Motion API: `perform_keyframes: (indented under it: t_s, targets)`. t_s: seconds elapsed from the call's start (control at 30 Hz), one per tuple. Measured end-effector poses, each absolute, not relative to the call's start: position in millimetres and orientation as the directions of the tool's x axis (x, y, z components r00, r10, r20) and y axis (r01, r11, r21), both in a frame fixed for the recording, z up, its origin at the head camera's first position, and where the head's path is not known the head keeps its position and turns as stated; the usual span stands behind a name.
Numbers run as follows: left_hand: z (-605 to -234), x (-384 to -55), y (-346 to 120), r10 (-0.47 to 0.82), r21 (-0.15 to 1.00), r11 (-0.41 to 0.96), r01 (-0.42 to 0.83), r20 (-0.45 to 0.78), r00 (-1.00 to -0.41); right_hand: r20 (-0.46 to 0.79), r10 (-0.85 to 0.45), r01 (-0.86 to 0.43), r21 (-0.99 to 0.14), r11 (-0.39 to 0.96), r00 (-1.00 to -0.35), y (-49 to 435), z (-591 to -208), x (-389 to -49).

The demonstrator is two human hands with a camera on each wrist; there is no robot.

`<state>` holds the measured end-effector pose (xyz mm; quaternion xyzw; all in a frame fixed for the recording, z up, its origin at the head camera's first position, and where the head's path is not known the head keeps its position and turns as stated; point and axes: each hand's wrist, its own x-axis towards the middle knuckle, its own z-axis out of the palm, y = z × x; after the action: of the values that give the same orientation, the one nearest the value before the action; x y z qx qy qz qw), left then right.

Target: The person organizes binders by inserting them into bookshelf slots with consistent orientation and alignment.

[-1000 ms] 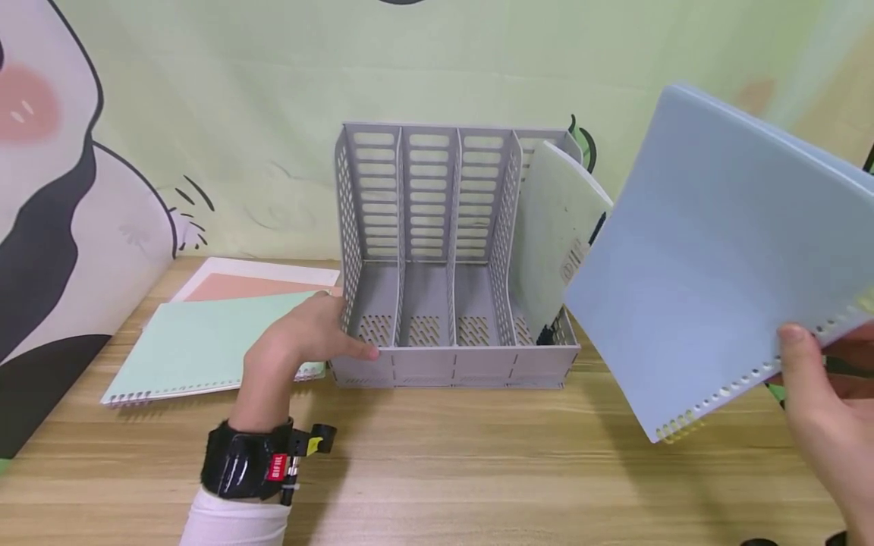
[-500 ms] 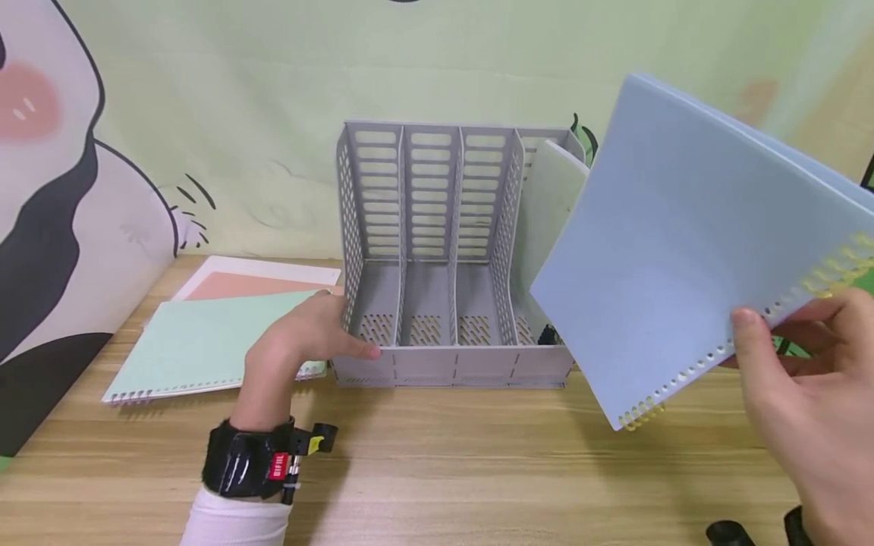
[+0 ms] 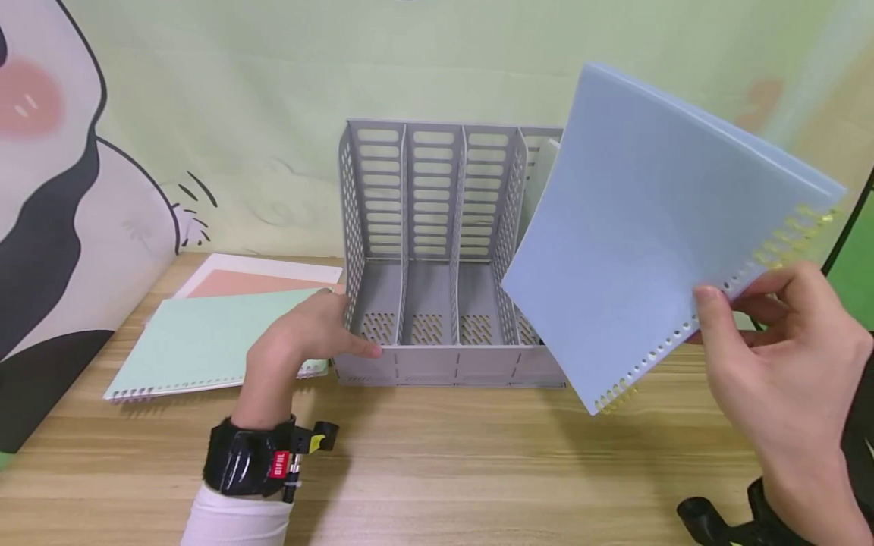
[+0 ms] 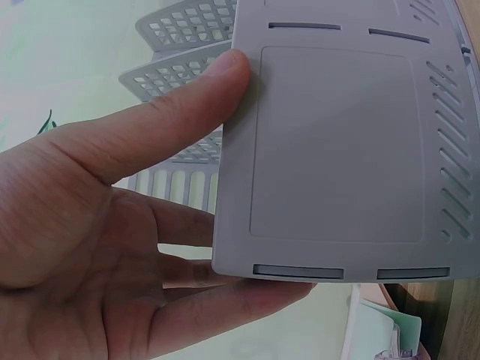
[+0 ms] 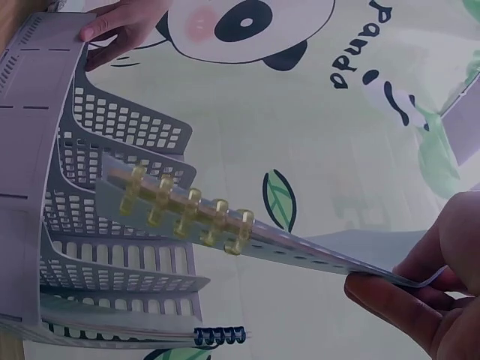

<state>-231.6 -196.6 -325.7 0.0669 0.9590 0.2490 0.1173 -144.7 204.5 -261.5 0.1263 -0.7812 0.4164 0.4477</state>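
Observation:
My right hand (image 3: 785, 356) pinches a blue notebook (image 3: 655, 227) by its punched edge, thumb in front and fingers behind. Yellow ring bindings (image 5: 184, 206) line both ends of that edge. Held tilted in the air, the notebook overlaps the right end of a grey file rack (image 3: 454, 365) in the head view. My left hand (image 3: 307, 330) grips the rack's front left corner; in the left wrist view its thumb lies on the front panel and its fingers reach around the side. A pale notebook with dark rings (image 5: 220, 335) stands in the rack's rightmost compartment, mostly hidden in the head view.
Left of the rack, a mint green spiral notebook (image 3: 205, 334) lies over a pink and white one (image 3: 253, 277) on the wooden table (image 3: 423, 462). Behind stands a green cloth backdrop (image 3: 287, 83) with panda drawings.
My right hand has carried the blue notebook leftward and slightly up, so it now covers the rack's right end and most of the notebook standing there. The left hand keeps its grip on the rack.

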Motion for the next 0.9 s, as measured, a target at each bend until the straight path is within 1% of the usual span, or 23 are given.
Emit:
perform_keyframes:
  t_s: [0.1,0.17,0.33,0.43,0.5,0.67,0.8,0.9]
  targets:
    - [-326,-231,-196,0.19,0.495,0.866,0.073,-0.191,-0.963,0.805,0.179,-0.585,-0.545,0.601,-0.566,200,-260,-148]
    - [-326,-232,-197,0.195,0.499,0.863,0.077,-0.188,-0.963,0.813,0.154,-0.605,-0.53,0.594,-0.561,197,-259,-150]
    - [-326,-232,-197,0.194,0.505,0.86,0.074,-0.189,-0.963,0.824,0.09,-0.604,-0.48,0.636,-0.56,191,-257,-157]
    - [-327,-232,-196,0.199,0.504,0.86,0.079,-0.188,-0.962,0.824,0.084,-0.605,-0.477,0.637,-0.561,186,-257,-162]
    - [-327,-233,-197,0.2,0.502,0.861,0.08,-0.189,-0.961,0.812,0.099,-0.602,-0.503,0.621,-0.576,183,-258,-165]
    - [-327,-233,-197,0.191,0.5,0.863,0.069,-0.196,-0.962,0.749,0.18,-0.568,-0.614,0.548,-0.637,175,-260,-173]
    - [-326,-233,-197,0.186,0.503,0.862,0.063,-0.199,-0.962,0.729,0.183,-0.53,-0.624,0.574,-0.66,170,-259,-178]
    - [-326,-232,-197,0.182,0.5,0.864,0.057,-0.205,-0.962,0.73,0.17,-0.519,-0.61,0.599,-0.662,167,-259,-180]
